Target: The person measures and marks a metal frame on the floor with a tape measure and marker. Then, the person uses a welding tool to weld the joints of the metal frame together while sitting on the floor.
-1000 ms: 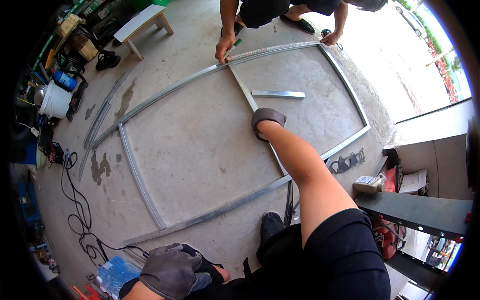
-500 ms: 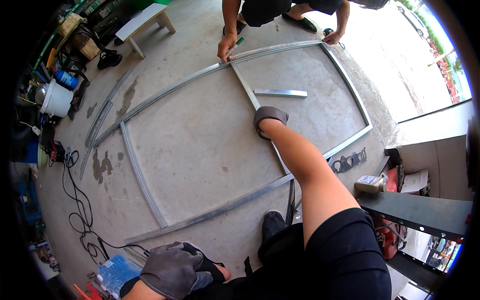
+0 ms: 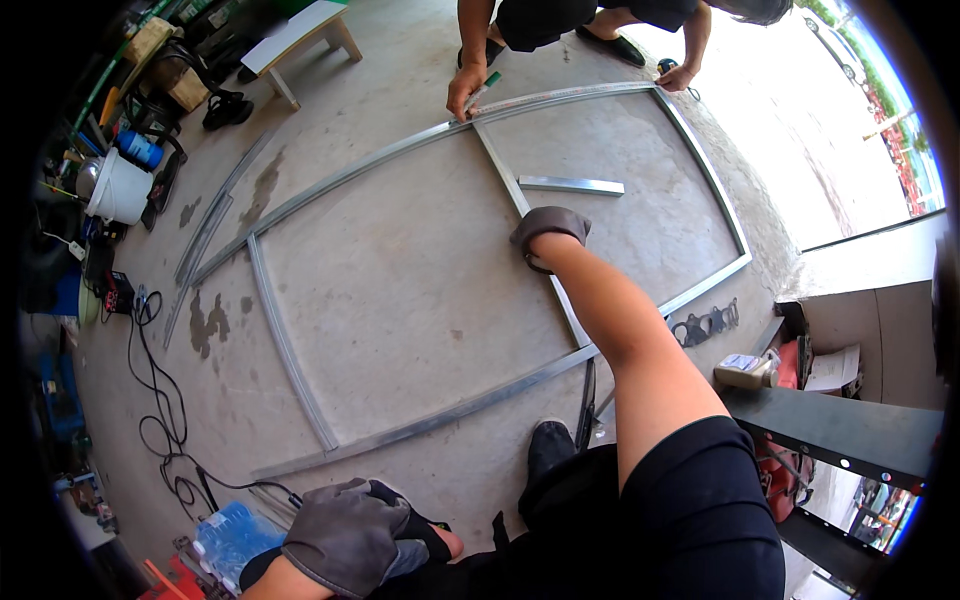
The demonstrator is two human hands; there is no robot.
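A large metal frame [image 3: 430, 416] is lying flat on the concrete floor [image 3: 380, 260], its two long rails running from lower left toward upper right, with crossbars spanning between them and an end bar closing the right side. The person's right hand [image 3: 553, 230], wearing a dark brown-grey glove, is reaching in past the near rail and covering part of the middle crossbar [image 3: 502, 166]; the cuff is hiding the fingers, so I cannot tell how far they are opening or whether they are gripping the bar. The left hand [image 3: 345, 530], also gloved, is resting low, just beside some clear blue bottles [image 3: 235, 540]; its back is facing up, and I cannot tell how far it is opening or whether it is holding anything.

Across the frame a co-worker [image 3: 560, 20] is crouching. One co-worker hand [image 3: 465, 95] is holding a green-capped marker [image 3: 486, 86] near the crossbar's far end, while the other co-worker hand [image 3: 676, 78] is holding a tape measure [image 3: 666, 66] at the far corner; its pale tape is stretching along the far rail. A short loose bar [image 3: 572, 186] is lying inside the frame's right section
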